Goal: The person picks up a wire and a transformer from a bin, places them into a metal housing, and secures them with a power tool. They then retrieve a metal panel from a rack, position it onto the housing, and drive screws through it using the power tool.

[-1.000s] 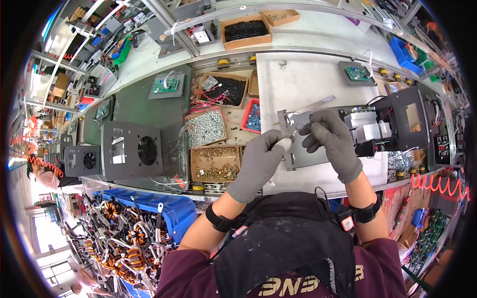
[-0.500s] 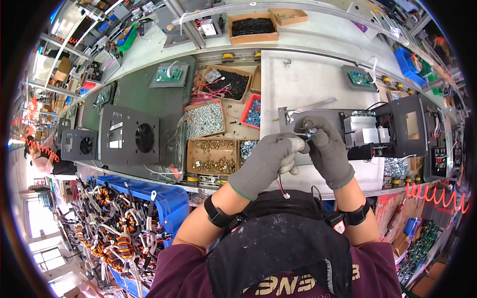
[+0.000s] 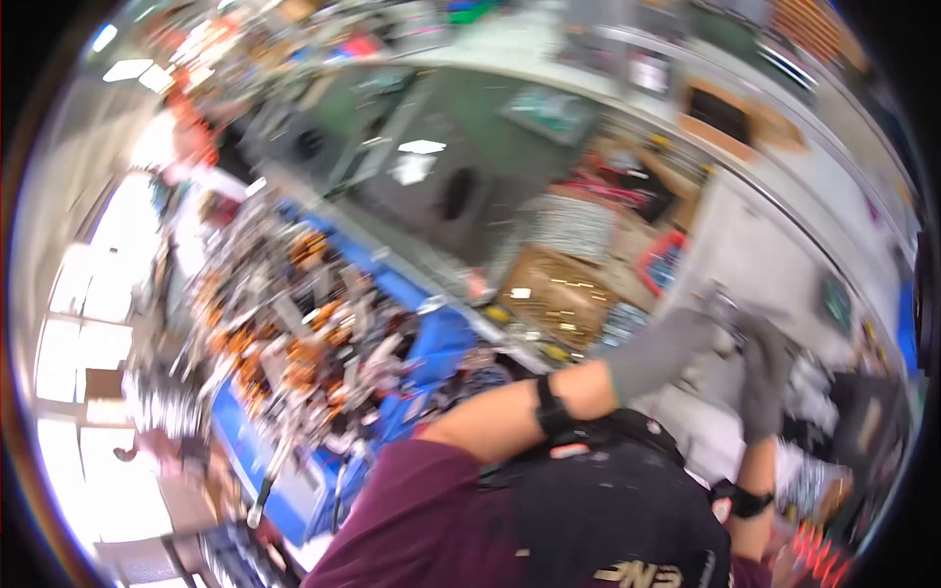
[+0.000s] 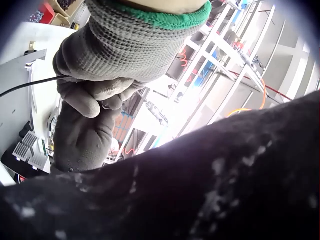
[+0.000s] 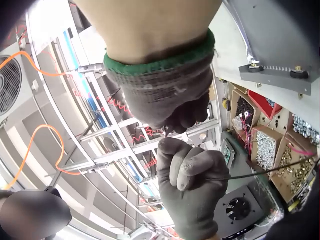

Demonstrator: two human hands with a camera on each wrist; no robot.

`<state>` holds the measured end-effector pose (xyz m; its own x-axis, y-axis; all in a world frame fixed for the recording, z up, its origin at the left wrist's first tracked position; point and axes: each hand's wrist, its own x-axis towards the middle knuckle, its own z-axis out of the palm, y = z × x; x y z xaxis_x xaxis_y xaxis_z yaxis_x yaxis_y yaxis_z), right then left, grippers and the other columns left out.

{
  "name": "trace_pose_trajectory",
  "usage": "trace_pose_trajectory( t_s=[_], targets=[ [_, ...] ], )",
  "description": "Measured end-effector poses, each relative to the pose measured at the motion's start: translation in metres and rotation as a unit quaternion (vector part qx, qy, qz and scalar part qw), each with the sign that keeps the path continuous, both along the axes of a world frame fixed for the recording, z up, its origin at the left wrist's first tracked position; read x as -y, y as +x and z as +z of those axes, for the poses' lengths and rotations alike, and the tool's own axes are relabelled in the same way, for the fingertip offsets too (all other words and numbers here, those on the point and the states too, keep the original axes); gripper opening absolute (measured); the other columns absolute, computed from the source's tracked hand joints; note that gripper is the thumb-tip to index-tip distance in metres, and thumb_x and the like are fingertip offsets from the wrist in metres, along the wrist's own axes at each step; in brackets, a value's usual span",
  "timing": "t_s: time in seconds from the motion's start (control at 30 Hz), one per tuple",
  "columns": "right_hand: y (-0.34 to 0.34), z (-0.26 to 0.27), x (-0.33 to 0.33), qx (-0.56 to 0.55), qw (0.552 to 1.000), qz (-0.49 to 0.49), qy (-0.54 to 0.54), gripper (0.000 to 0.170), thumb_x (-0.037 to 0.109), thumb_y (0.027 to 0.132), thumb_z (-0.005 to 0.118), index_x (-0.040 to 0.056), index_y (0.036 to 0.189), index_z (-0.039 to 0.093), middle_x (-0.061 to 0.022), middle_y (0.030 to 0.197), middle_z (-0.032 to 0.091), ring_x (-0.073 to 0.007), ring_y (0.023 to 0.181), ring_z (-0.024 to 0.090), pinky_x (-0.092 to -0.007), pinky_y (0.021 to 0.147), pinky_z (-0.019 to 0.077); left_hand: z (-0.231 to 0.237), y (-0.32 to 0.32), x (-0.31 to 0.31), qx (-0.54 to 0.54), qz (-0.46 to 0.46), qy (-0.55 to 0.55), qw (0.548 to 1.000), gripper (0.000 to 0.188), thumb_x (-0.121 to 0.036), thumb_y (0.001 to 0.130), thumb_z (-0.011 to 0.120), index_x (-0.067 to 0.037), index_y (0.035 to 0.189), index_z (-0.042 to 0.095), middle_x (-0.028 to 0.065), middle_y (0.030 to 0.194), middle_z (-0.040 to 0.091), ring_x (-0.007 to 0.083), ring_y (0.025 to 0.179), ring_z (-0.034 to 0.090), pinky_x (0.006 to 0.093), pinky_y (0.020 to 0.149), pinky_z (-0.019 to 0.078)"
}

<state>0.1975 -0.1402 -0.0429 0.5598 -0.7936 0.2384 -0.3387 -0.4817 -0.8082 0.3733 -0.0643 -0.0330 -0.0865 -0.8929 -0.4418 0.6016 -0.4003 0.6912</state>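
Note:
Both hands wear grey knit gloves and meet in front of the chest, above the work surface. In the blurred head view, my left hand point(image 3: 662, 355) reaches in from the left and my right hand point(image 3: 765, 377) faces it. Curled fingers of the left hand point(image 5: 192, 190) grip a thin dark cable point(image 5: 265, 173), which trails off to one side in the right wrist view. Close above them, the right hand point(image 5: 165, 95) has its fingers bent and pinches a small metal part point(image 3: 722, 309), mostly hidden by the fingertips; I cannot tell its kind.
A blue bin point(image 3: 421, 304) of wired copper coils stands left of the body. Cardboard boxes hold brass-coloured screws point(image 3: 559, 299) and silver ones point(image 3: 573, 227), beside a red box point(image 3: 662, 263). A dark housing with a fan point(image 5: 237, 210) lies farther left; finned heat sinks point(image 4: 30, 150) show near the hands.
The head view has swung left and blurred, so hands and boxes sit farther right in it. The hands stay together; the wire end with a white connector below the left hand no longer shows there.

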Motion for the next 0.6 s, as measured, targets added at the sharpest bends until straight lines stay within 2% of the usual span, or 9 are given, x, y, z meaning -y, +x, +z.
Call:
trace_pose_trajectory(
  t_s=[0.07,0.13,0.2,0.27,0.3,0.4,0.47,0.5,0.6],
  targets=[
    [0.016,0.016,0.002,-0.060,0.987,0.104,-0.106,0.018,0.007,0.090,0.052,-0.0011,0.103,0.062,-0.0129,0.105,0.061,-0.0255,0.099,0.056,-0.0357,0.089,0.0419,0.002,0.012,-0.010,0.063,0.019,-0.045,0.997,0.023,-0.021,0.080,0.060,0.001,0.087,0.063,0.0013,0.056,0.049,0.0124,0.043,0.049,0.0280,0.044,0.0437],
    [0.033,0.014,0.001,0.013,0.986,0.163,0.029,0.018,0.010,0.089,0.056,-0.0022,0.099,0.061,-0.0124,0.095,0.061,-0.0244,0.088,0.057,-0.0339,0.079,0.0438,0.018,0.028,-0.027,0.053,0.049,-0.006,0.997,0.023,-0.021,0.081,0.060,0.001,0.086,0.062,0.0013,0.057,0.050,0.0120,0.044,0.049,0.0279,0.044,0.0435],
    [0.057,0.013,-0.010,0.049,0.984,0.166,0.027,0.021,0.014,0.087,0.059,-0.0019,0.099,0.061,-0.0115,0.087,0.060,-0.0229,0.078,0.056,-0.0316,0.072,0.0433,0.010,0.034,-0.035,0.021,0.057,0.019,0.998,0.022,-0.020,0.081,0.060,0.001,0.086,0.062,0.0013,0.057,0.050,0.0116,0.044,0.048,0.0278,0.045,0.0432],
    [0.080,0.029,-0.023,-0.024,0.979,0.201,-0.014,0.022,0.016,0.086,0.060,-0.0011,0.100,0.062,-0.0110,0.084,0.059,-0.0223,0.076,0.055,-0.0320,0.071,0.0429,-0.007,0.041,-0.044,-0.005,0.126,-0.041,0.991,0.022,-0.019,0.082,0.059,0.003,0.084,0.058,0.0057,0.057,0.050,0.0157,0.042,0.049,0.0309,0.042,0.0431],
    [0.085,0.033,-0.016,-0.092,0.964,0.248,0.019,0.025,0.011,0.089,0.058,-0.0017,0.110,0.059,-0.0102,0.097,0.059,-0.0163,0.084,0.056,-0.0289,0.077,0.0447,0.016,0.052,-0.062,0.137,0.114,-0.035,0.983,0.027,-0.017,0.084,0.055,0.004,0.099,0.062,0.0085,0.070,0.059,0.0166,0.056,0.057,0.0307,0.058,0.0490],
    [0.093,0.027,-0.018,-0.111,0.954,0.279,0.020,0.024,0.006,0.086,0.057,-0.0009,0.109,0.060,-0.0088,0.093,0.059,-0.0151,0.080,0.056,-0.0279,0.073,0.0455,0.017,0.064,-0.105,0.502,0.122,-0.050,0.855,0.033,-0.019,0.081,0.061,-0.007,0.112,0.062,0.0127,0.101,0.062,0.0242,0.089,0.062,0.0342,0.080,0.0486],
    [0.097,0.034,-0.022,-0.089,0.948,0.262,0.158,0.023,0.000,0.083,0.056,-0.0003,0.106,0.061,-0.0072,0.087,0.058,-0.0141,0.074,0.056,-0.0260,0.067,0.0461,0.072,0.078,-0.151,0.592,0.161,-0.023,0.789,0.036,-0.027,0.081,0.062,-0.011,0.114,0.062,0.0139,0.099,0.062,0.0313,0.091,0.063,0.0398,0.078,0.0491],
    [0.094,0.036,-0.022,-0.099,0.949,0.254,0.156,0.023,-0.001,0.082,0.056,-0.0004,0.104,0.061,-0.0073,0.085,0.058,-0.0149,0.072,0.056,-0.0268,0.066,0.0461,0.100,0.085,-0.173,0.617,0.146,0.033,0.773,0.036,-0.026,0.081,0.066,-0.010,0.113,0.062,0.0145,0.097,0.062,0.0304,0.089,0.063,0.0391,0.076,0.0493],
    [0.086,0.016,-0.018,-0.085,0.955,0.257,0.118,0.022,0.000,0.081,0.057,0.0005,0.102,0.062,-0.0087,0.082,0.059,-0.0174,0.069,0.057,-0.0284,0.063,0.0456,0.159,0.112,-0.238,0.763,0.172,0.075,0.619,0.029,-0.018,0.076,0.069,-0.007,0.103,0.065,0.0122,0.091,0.064,0.0280,0.085,0.062,0.0365,0.074,0.0485]
  ],
)
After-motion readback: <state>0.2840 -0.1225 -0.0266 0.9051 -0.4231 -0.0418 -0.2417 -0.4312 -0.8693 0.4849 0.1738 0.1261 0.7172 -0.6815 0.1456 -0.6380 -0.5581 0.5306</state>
